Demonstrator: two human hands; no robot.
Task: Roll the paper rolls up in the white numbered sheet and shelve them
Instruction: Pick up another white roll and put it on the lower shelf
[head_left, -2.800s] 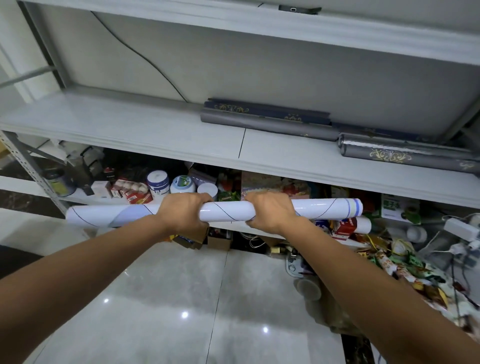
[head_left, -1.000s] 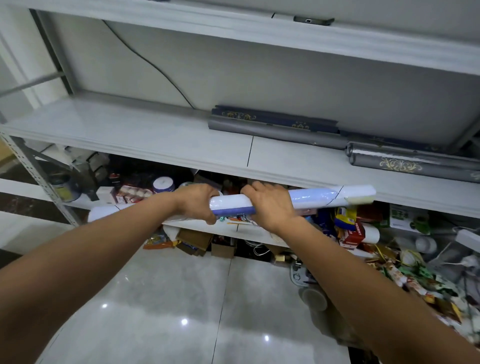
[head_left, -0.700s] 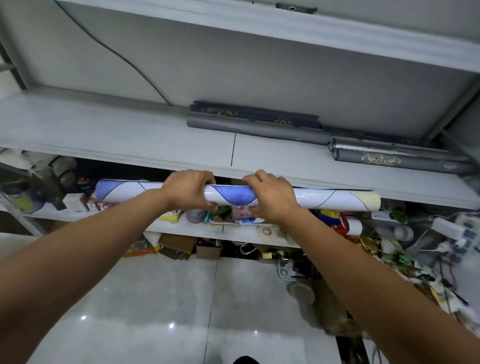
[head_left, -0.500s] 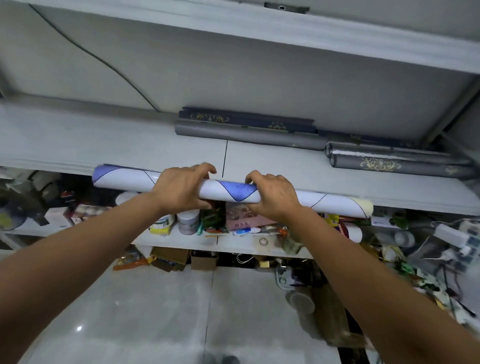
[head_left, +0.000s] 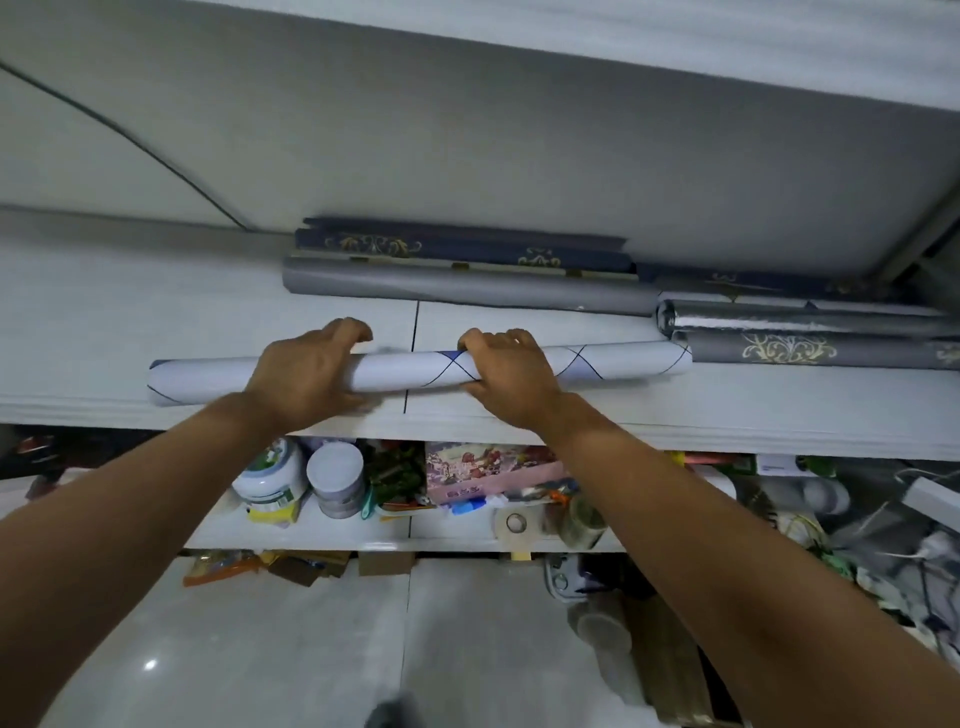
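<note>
Slippage off the front is the main worry. Roll (head_left: 400, 371), the white sheet with blue lines wound into a tube, lies lengthwise on the shelf (head_left: 156, 312), close to its front edge and parallel to it. Left hand (head_left: 311, 374) and right hand (head_left: 511, 374) each wrap it near the middle, fingers curled over the top and far side, so each grip is closed on the roll. Being round and so near the lip, it could, I judge, roll forward and drop toward the cluttered lower shelf (head_left: 332, 535) once the hands let go. No tape or band shows, so the sheet may also spring loose and let whatever is inside slide out an end; the contents are hidden from here.

Behind the roll a band of open shelf runs up to the grey roll (head_left: 467, 288), with a navy roll (head_left: 457, 249) further back by the wall. That band is the room for pushing it deeper. On the right, its end sits just beside the patterned rolls (head_left: 789, 348); touching or not, I cannot tell. A skewed push could jam there. Leftward the shelf runs on open, and the upper shelf (head_left: 571, 41) leaves headroom.
</note>
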